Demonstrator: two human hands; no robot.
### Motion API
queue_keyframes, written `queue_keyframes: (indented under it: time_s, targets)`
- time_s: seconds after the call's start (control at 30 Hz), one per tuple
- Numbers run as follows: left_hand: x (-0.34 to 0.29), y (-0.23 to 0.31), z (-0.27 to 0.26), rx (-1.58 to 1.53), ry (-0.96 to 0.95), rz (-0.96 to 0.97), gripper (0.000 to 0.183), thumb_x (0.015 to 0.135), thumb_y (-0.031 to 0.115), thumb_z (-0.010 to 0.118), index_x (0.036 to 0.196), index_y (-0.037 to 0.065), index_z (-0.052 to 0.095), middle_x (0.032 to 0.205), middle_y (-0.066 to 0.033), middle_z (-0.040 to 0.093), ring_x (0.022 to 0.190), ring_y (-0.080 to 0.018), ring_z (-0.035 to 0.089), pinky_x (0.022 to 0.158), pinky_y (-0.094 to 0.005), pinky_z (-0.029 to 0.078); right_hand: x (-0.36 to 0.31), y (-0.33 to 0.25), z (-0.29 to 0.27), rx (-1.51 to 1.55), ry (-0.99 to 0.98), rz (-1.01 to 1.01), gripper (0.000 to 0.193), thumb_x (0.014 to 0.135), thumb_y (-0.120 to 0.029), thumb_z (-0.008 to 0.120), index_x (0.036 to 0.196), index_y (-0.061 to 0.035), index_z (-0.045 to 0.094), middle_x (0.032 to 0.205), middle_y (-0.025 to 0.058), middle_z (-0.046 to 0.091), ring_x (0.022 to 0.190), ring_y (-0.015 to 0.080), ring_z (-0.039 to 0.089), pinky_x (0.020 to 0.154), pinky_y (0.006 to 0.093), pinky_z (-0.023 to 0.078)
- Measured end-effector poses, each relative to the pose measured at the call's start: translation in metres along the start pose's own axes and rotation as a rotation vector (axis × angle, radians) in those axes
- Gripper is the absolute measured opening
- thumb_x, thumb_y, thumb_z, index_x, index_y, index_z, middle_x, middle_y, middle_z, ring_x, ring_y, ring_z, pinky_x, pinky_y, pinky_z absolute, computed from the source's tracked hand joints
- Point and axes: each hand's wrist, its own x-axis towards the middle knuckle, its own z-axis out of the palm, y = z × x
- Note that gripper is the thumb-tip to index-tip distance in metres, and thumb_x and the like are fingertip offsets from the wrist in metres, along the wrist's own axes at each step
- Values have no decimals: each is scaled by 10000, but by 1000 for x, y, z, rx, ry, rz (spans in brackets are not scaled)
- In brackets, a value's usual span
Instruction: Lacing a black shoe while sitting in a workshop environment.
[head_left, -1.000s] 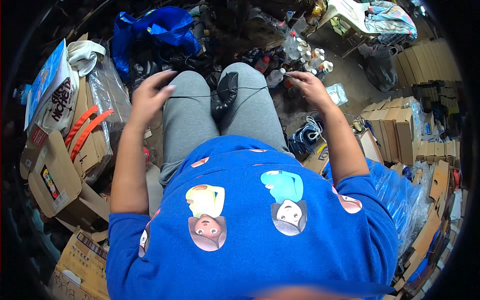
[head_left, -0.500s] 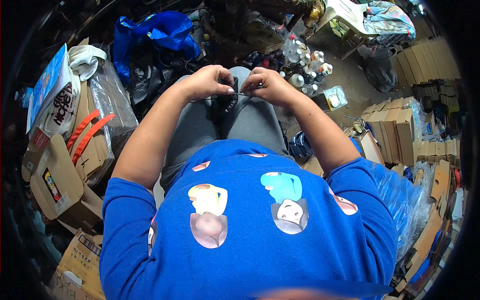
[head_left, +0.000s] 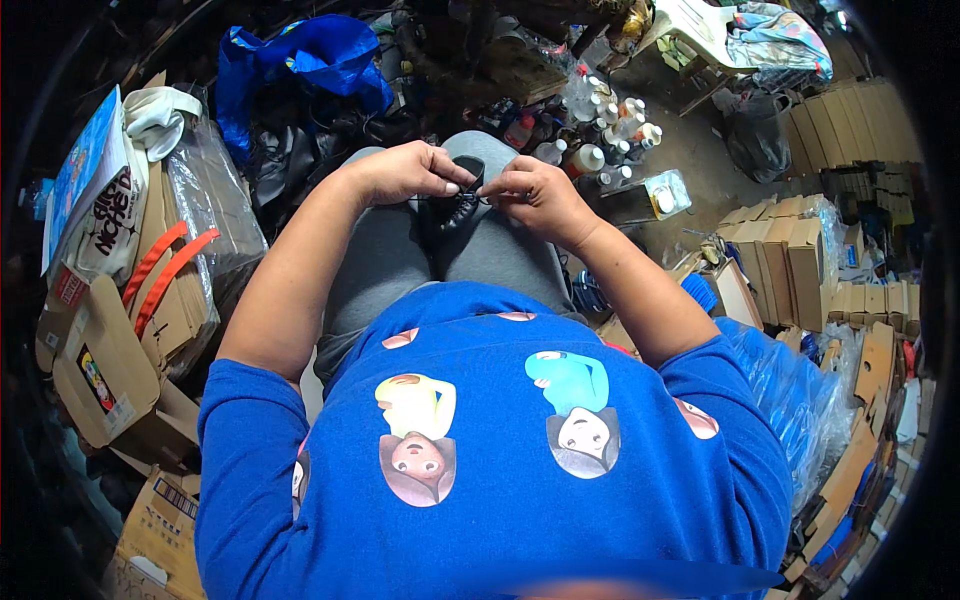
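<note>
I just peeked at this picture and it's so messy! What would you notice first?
First, the two hands meeting over the grey lap in the middle: the left hand and right hand pinch the laces of a small black shoe. Then the bright blue bag at the top left, and the stacked cardboard boxes on the right.

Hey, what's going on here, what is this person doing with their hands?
A seated person in a blue shirt is working on a small black shoe that rests between their knees on grey trousers. The left hand and the right hand meet just above it, each pinching what looks like a thin black lace with the fingers. Around them are flattened cardboard boxes, a blue bag and a cluster of small bottles on the floor ahead.
</note>
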Motion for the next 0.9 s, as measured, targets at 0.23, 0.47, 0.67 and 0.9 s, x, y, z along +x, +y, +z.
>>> queue_keyframes:
  time_s: [0.23, 0.47, 0.67, 0.9]
  targets:
    - [7, 1, 3, 29, -14, 0, 367, 801, 89, 614, 1166, 48, 624, 1042, -99, 638, 1011, -176, 569, 934, -294, 409, 9, -39, -14, -528, -166, -91, 141, 781, -103, 583, 853, -134, 700, 872, 100, 616, 834, 273, 620, 727, 388, 460]
    - [13, 6, 8, 195, 158, 43, 212, 744, 34, 660, 956, 21, 668, 761, -68, 659, 736, -118, 584, 713, -297, 472, 34, -46, -8, -767, -332, -110, 169, 793, -87, 535, 875, -87, 683, 864, 140, 596, 862, 292, 601, 771, 379, 445]
    - [-3, -5, 28, 467, 684, 88, 418, 699, 158, 741, 1092, 75, 625, 1091, -127, 606, 1013, -309, 567, 855, -373, 464, 33, -3, -6, -77, -290, 168, 206, 820, -231, 612, 951, -96, 699, 816, 132, 629, 761, 226, 624, 688, 352, 482]
    - [-85, -11, 30, 494, 611, -195, 293, 775, 97, 673, 1058, 37, 628, 888, -134, 636, 841, -212, 620, 756, -304, 477, 6, 22, -2, -13, -142, 153, 274, 838, -305, 654, 928, -47, 661, 946, 96, 560, 950, 211, 541, 849, 320, 427]
